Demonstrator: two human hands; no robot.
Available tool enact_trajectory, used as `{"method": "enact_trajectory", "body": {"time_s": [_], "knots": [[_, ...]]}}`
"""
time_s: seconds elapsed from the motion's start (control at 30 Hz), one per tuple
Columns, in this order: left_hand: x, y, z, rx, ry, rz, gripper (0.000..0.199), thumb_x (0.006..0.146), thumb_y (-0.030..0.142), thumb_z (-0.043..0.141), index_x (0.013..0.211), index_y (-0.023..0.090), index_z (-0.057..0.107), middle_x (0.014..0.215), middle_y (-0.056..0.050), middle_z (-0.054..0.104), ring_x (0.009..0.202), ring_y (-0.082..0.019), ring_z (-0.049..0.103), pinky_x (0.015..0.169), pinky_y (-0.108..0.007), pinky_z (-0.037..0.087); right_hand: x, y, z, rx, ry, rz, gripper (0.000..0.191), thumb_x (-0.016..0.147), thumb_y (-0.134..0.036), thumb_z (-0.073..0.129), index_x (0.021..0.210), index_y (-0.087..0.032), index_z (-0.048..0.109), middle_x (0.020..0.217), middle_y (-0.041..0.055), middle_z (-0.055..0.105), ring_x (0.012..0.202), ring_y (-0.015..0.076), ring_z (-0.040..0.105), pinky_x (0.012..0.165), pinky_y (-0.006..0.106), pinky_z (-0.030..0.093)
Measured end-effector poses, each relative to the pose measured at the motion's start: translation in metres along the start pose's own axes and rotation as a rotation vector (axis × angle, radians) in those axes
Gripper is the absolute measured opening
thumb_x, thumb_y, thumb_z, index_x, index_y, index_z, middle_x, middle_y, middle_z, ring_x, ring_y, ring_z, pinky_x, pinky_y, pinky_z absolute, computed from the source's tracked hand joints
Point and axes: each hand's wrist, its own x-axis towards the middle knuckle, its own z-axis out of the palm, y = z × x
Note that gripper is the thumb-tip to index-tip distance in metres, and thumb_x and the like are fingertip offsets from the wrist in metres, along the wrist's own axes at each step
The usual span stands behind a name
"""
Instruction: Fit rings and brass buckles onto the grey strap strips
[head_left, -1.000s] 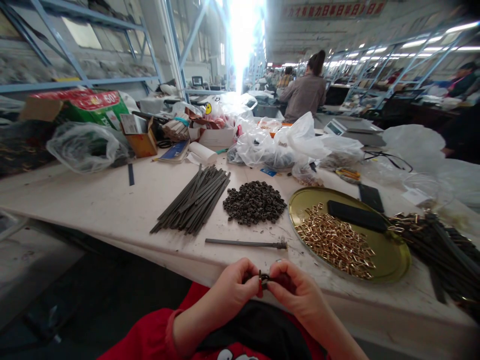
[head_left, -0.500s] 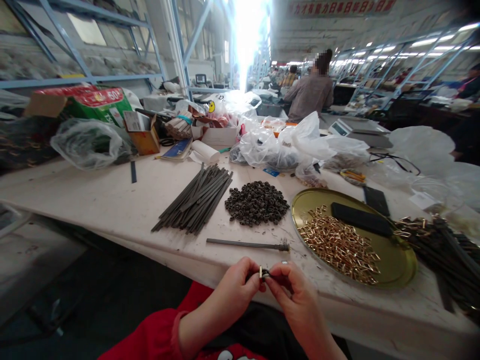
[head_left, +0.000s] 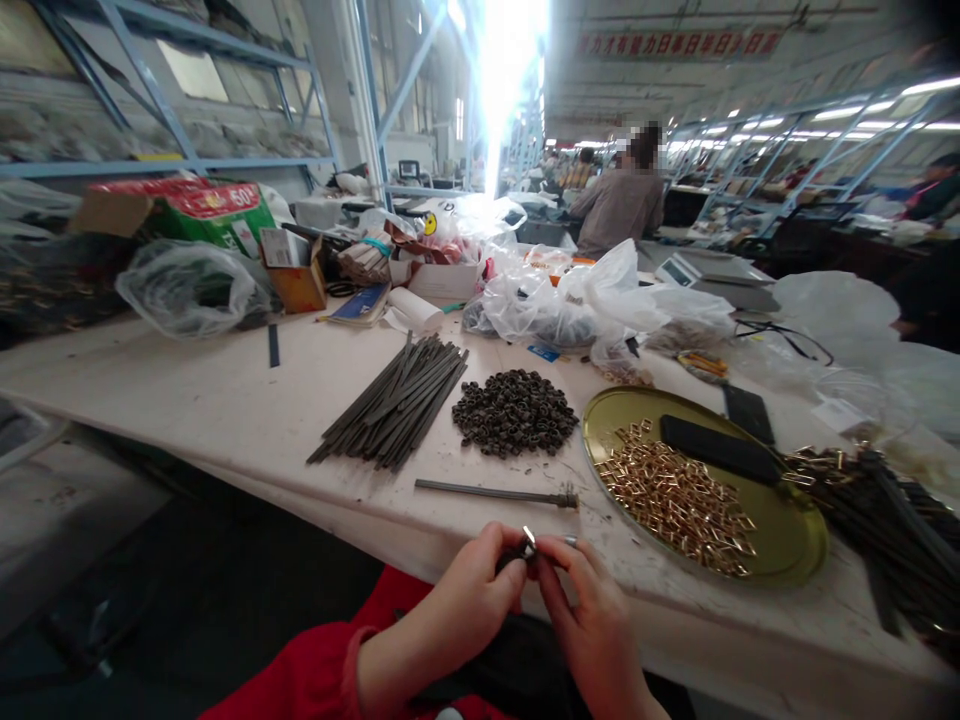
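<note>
In front of the table edge, my left hand (head_left: 480, 580) pinches a small shiny metal buckle (head_left: 529, 542) with a dark strap end at it. My right hand (head_left: 592, 610) is closed too, its thumb and fingertips meeting at the buckle's right side. Fingers hide most of the strap. Just beyond lies a single dark strap (head_left: 487, 491) with metal at its right end. A heap of small dark loops (head_left: 515, 412) and a stack of dark straps (head_left: 394, 400) lie farther back. Many gold buckles (head_left: 675, 500) fill part of a round gold tray (head_left: 799, 545) to the right.
A black phone-like slab (head_left: 720, 448) rests on the tray. More dark straps (head_left: 892, 520) lie at the far right. Clear plastic bags (head_left: 540, 305), a small box (head_left: 300, 285) and a scale (head_left: 716, 275) line the back. A person (head_left: 622, 205) is beyond the table.
The buckle has turned between my fingers and now shows a bright, slanted face. The strap stretch seen between buckle and right hand is now hidden. The view has shifted slightly.
</note>
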Motion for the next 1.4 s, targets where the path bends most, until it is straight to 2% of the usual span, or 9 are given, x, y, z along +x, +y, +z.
{"method": "enact_trajectory", "body": {"time_s": [0.13,0.33,0.5,0.63,0.77,0.83,0.97,1.13,1.4], "knots": [[0.001,-0.001,-0.007,-0.039,-0.016,-0.053,0.020,0.080,0.019,0.044,0.099,0.013,0.045,0.073,-0.001,0.059,0.056,-0.011,0.049,0.056,-0.022,0.040,0.006,0.002,-0.002,0.255,-0.087,0.290,0.018,0.083,-0.032,0.053,0.095,-0.022,0.062,0.087,0.0053,0.068,0.079,0.0191,0.064,0.071,0.030,0.052],[0.003,0.011,-0.018,0.055,-0.272,-0.013,0.047,0.086,0.022,0.039,0.133,0.020,0.034,0.062,0.005,0.049,0.057,-0.011,0.045,0.059,-0.021,0.037,0.026,0.004,0.006,0.944,-0.237,0.761,0.033,0.066,-0.037,0.073,0.093,-0.021,0.061,0.073,-0.0006,0.065,0.066,0.0149,0.061,0.062,0.026,0.050],[0.018,-0.005,-0.020,-0.005,-0.303,-0.026,0.031,0.088,0.031,0.038,0.111,0.016,0.052,0.059,0.004,0.044,0.052,-0.010,0.040,0.051,-0.020,0.032,0.035,0.007,0.019,1.158,-0.308,0.986,0.041,0.060,-0.039,0.077,0.091,-0.021,0.056,0.066,-0.0027,0.061,0.056,0.0120,0.057,0.056,0.024,0.046],[0.038,-0.026,-0.023,-0.185,-0.218,-0.083,0.026,0.083,0.034,0.041,0.095,0.014,0.052,0.055,0.006,0.043,0.047,-0.008,0.037,0.048,-0.019,0.029,0.063,0.031,0.020,0.801,-0.346,0.792,0.035,0.072,-0.047,0.063,0.092,-0.020,0.053,0.063,-0.0024,0.057,0.059,0.0153,0.057,0.059,0.029,0.048],[0.058,-0.037,-0.026,-0.258,-0.163,-0.190,0.026,0.078,0.038,0.045,0.087,0.014,0.050,0.046,0.008,0.042,0.041,-0.007,0.033,0.044,-0.019,0.024,0.116,0.073,0.022,-0.196,-0.271,0.237,0.021,0.088,-0.031,0.041,0.095,-0.017,0.055,0.081,0.0051,0.060,0.075,0.0178,0.058,0.069,0.030,0.047],[0.066,-0.040,-0.026,-0.266,-0.140,-0.214,0.027,0.077,0.042,0.045,0.084,0.015,0.049,0.042,0.009,0.041,0.038,-0.007,0.031,0.042,-0.019,0.021,0.139,0.088,0.028,-0.383,-0.305,0.145,0.017,0.086,-0.022,0.043,0.093,-0.017,0.057,0.090,0.0078,0.059,0.080,0.0194,0.057,0.073,0.031,0.044],[0.076,-0.038,-0.028,-0.240,-0.091,-0.251,0.027,0.076,0.042,0.047,0.081,0.016,0.049,0.039,0.010,0.040,0.036,-0.007,0.032,0.042,-0.020,0.022,0.157,0.097,0.044,-0.541,-0.377,0.082,0.015,0.085,-0.015,0.044,0.084,-0.016,0.059,0.088,0.0093,0.057,0.076,0.0207,0.054,0.069,0.031,0.039],[0.078,-0.029,-0.030,-0.192,-0.026,-0.244,0.024,0.075,0.039,0.046,0.080,0.015,0.052,0.038,0.009,0.040,0.036,-0.008,0.032,0.043,-0.020,0.025,0.147,0.092,0.052,-0.662,-0.464,-0.002,0.020,0.087,-0.012,0.041,0.079,-0.016,0.058,0.086,0.0097,0.059,0.080,0.0209,0.055,0.070,0.030,0.036],[0.068,-0.027,-0.025,-0.122,0.044,-0.152,0.025,0.075,0.037,0.045,0.081,0.015,0.055,0.039,0.009,0.041,0.038,-0.009,0.035,0.048,-0.022,0.030,0.132,0.082,0.053,-0.711,-0.489,0.003,0.022,0.087,-0.012,0.040,0.104,-0.016,0.054,0.096,0.0102,0.060,0.086,0.0207,0.058,0.070,0.028,0.039]]}}
